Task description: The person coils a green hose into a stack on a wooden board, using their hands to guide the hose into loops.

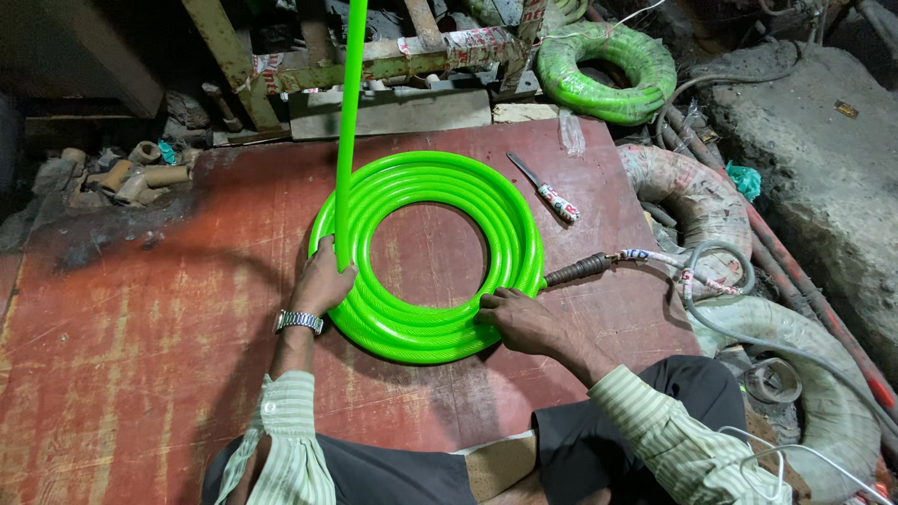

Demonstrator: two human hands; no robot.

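Note:
A bright green hose coil (505,220) lies flat on a worn red board (159,318). A straight run of green hose (349,103) comes down from above onto the coil's left side. My left hand (321,281), with a metal wristwatch, grips that incoming hose where it meets the coil. My right hand (519,320) rests on the coil's lower right edge, fingers pressing the outer turns. A dark ribbed tool handle (580,269) with a taped cable touches the coil's right side.
A knife with a taped handle (547,190) lies on the board beyond the coil. Another green hose coil (608,70) sits at the back right. Wrapped grey coils (692,201) and cables crowd the right. Pipe fittings (126,173) lie at the back left.

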